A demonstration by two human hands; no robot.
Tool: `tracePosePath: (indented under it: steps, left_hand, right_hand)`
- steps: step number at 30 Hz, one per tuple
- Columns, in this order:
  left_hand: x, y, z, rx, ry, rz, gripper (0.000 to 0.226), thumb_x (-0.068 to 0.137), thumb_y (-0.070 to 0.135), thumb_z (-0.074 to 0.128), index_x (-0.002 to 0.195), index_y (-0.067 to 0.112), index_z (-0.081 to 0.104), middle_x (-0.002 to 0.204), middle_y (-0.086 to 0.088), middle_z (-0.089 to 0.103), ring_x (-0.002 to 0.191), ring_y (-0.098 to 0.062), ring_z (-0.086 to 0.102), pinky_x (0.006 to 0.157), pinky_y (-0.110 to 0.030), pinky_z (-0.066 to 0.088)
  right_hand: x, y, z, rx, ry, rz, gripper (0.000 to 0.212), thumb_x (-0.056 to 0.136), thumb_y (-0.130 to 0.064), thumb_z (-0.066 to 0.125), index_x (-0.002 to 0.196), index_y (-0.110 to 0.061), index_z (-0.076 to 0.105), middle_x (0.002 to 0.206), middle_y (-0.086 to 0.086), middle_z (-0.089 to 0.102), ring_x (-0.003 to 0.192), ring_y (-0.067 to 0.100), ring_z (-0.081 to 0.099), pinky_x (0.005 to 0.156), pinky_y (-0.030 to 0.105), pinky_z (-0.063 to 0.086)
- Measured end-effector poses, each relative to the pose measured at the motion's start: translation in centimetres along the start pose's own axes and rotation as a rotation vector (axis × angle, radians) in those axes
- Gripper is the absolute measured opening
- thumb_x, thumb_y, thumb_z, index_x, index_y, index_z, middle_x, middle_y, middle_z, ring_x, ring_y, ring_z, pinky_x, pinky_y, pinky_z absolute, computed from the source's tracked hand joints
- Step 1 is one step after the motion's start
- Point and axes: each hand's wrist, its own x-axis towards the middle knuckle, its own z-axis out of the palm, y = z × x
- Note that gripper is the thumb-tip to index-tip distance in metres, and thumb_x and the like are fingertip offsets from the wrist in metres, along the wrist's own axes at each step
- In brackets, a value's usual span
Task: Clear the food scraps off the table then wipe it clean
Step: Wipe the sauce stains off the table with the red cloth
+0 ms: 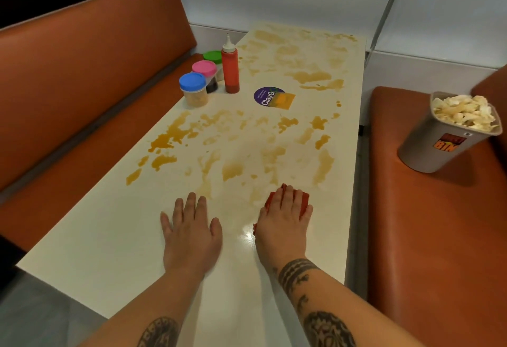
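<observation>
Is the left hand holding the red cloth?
No, the left hand lies flat on the table; the right hand presses the red cloth.

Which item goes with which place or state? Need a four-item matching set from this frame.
Things:
1. red cloth
2. bin
3. squeeze bottle
4. left hand

Places/states:
a. on the bench seat, full of pale scraps
b. under the flat right hand
c. flat on the bare tabletop, holding nothing
d. upright beside three lidded jars

Pairs: 1-b, 2-a, 3-d, 4-c
</observation>
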Motion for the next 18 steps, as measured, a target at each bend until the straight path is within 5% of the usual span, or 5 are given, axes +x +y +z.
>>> tracePosePath:
  steps: [4, 13, 18]
  left_hand:
    - [0.1, -0.1, -0.1, 0.02, 0.002, 0.003, 0.067, 0.101, 0.05, 0.019, 0.163, 0.024, 0.012, 0.171, 0.003, 0.003, 0.157, -0.022, -0.004, 0.125, -0.054, -0.003]
    - [0.3, -0.3, 0.1, 0.024, 0.0, 0.009, 0.066, 0.102, 0.05, 0.018, 0.163, 0.024, 0.009, 0.171, 0.002, 0.001, 0.157, -0.022, -0.007, 0.125, -0.055, -0.004]
    - [0.2, -0.4, 0.1, 0.019, 0.0, 0.001, 0.067, 0.102, 0.049, 0.02, 0.163, 0.024, 0.012, 0.171, 0.002, 0.003, 0.157, -0.023, -0.004, 0.125, -0.055, -0.002]
  right_hand:
    - [-2.6, -1.3, 0.7, -0.029, -0.054, -0.366, 0.068, 0.103, -0.04, 0.016, 0.161, -0.011, -0.003, 0.169, 0.009, -0.012, 0.154, 0.028, -0.018, 0.123, 0.052, -0.01]
    - [4.8, -2.3, 0.3, -0.016, -0.034, -0.294, 0.063, 0.106, -0.035, 0.018, 0.162, -0.01, 0.002, 0.17, 0.007, -0.004, 0.156, 0.027, -0.01, 0.126, 0.051, -0.004]
    - [3.0, -0.6, -0.1, -0.007, -0.076, -0.594, 0.065, 0.1, -0.041, 0.019, 0.162, -0.021, 0.019, 0.169, -0.003, 0.014, 0.156, 0.018, 0.002, 0.127, 0.05, 0.004]
